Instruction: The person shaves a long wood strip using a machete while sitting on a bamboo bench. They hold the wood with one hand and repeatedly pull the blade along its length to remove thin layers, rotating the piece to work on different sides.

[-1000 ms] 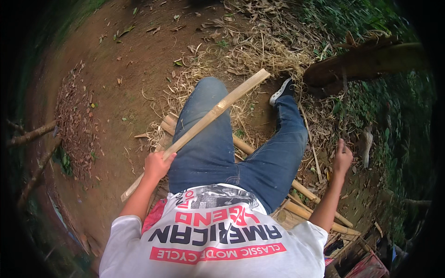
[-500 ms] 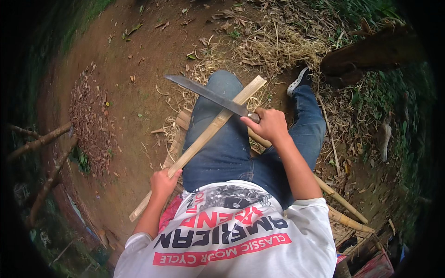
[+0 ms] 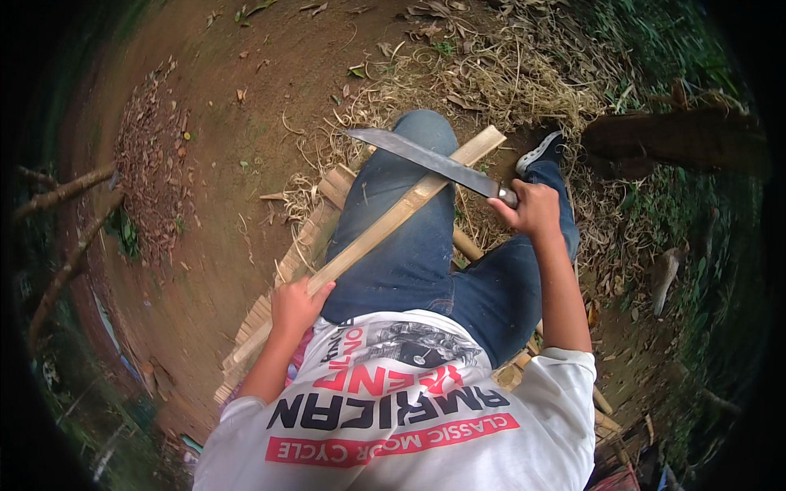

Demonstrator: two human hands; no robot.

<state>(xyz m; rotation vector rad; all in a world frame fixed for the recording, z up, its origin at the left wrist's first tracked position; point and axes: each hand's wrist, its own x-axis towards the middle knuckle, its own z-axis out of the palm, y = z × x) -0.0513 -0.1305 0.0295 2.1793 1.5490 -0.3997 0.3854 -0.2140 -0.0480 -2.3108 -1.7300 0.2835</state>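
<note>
A long pale bamboo strip (image 3: 385,225) lies slanted across my jeans-clad left thigh, its far end up near my shoe. My left hand (image 3: 296,304) grips its near part beside my hip. My right hand (image 3: 530,209) is closed around the handle of a long machete (image 3: 426,155). The grey blade reaches out to the left and lies across the upper part of the strip, above my knee. I sit on the ground in a white printed shirt.
More split bamboo slats (image 3: 282,270) lie under and beside my legs. Dry straw and shavings (image 3: 483,74) cover the ground ahead. A dark log (image 3: 671,139) lies at the upper right, thin branches (image 3: 65,192) at the left, bare brown earth between.
My right hand came in from the right side with the machete and now holds the blade across the strip. The left hand keeps its grip on the strip.
</note>
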